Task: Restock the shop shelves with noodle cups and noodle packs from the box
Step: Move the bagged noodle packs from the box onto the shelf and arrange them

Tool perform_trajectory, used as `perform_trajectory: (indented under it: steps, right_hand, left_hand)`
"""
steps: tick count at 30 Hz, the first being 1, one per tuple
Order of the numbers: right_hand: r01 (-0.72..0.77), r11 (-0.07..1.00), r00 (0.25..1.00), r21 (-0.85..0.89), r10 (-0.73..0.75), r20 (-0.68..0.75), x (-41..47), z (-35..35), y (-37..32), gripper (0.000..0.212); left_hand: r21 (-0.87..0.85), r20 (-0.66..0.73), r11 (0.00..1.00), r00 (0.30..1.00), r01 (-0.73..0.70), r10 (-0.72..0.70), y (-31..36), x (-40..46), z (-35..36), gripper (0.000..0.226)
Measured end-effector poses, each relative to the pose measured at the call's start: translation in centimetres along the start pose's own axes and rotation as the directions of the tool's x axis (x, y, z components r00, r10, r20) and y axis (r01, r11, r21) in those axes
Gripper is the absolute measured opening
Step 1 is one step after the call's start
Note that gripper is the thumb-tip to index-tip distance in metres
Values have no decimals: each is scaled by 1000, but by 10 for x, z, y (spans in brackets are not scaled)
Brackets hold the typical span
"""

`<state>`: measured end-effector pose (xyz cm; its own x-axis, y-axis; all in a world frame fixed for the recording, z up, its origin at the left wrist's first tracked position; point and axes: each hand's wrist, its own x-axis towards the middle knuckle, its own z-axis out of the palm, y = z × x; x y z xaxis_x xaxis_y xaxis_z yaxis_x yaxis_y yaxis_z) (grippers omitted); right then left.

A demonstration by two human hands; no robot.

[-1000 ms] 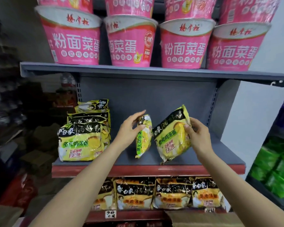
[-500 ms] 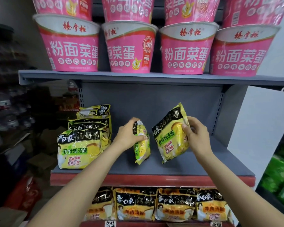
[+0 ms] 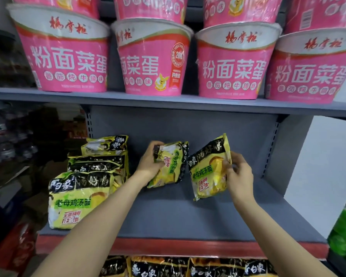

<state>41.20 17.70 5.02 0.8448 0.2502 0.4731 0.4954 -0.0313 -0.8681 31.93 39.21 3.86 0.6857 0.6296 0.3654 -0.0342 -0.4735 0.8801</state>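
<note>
Both hands, left (image 3: 150, 163) and right (image 3: 240, 175), outstretched, fingers closed.

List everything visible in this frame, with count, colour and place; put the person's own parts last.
Noodle cups: four full in the front row, pink and white, top shelf; more stacked above, cut off.
Stocked noodle packs: a row of at least three, yellow-green and black, middle shelf, left.
Middle shelf: one, grey with red edge.
Lower packs: several, black and orange, bottom shelf.
Left pack: one, yellow, in the left hand's grip.
Right pack: one, yellow, in the right hand's grip.
</note>
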Motion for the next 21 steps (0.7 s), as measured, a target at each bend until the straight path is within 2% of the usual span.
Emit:
perform_trajectory:
  steps: [2,4,6,8,13,15,18,21]
  right_hand:
    - [-3,1000,1000,7,3,-5,6,6,5,23]
    - [3,1000,1000,9,-3,0,9,13,10,21]
    - [9,1000,1000,11,-9,16,12,20,16,20]
    - [9,1000,999,25,-9,32,13,25,20,18]
    - [24,993,998,118,-30,48,17,37,28,16]
    - [40,988,997,150,-50,63,19,43,30,15]
    - [21,980,994,196,-42,105,23,56,36,18]
    - [-75,992,991,100,63,119,27,72,48,17]
  left_hand:
    - [-41,11,998,999,40,-40,-14,11,6,62]
    - [-8,-9,999,999,43,-43,-25,21,6,54]
    - [110,-60,993,998,31,-24,-31,30,5,47]
    - [265,-127,964,992,23,12,-36,39,5,50]
    - [577,-257,803,966,145,10,-39,45,8,55]
    - [535,-269,833,963,138,13,-40,45,10,57]
    - [353,-242,932,970,77,12,-45,44,12,56]
    - [198,-234,978,972,64,-16,-43,41,14,42]
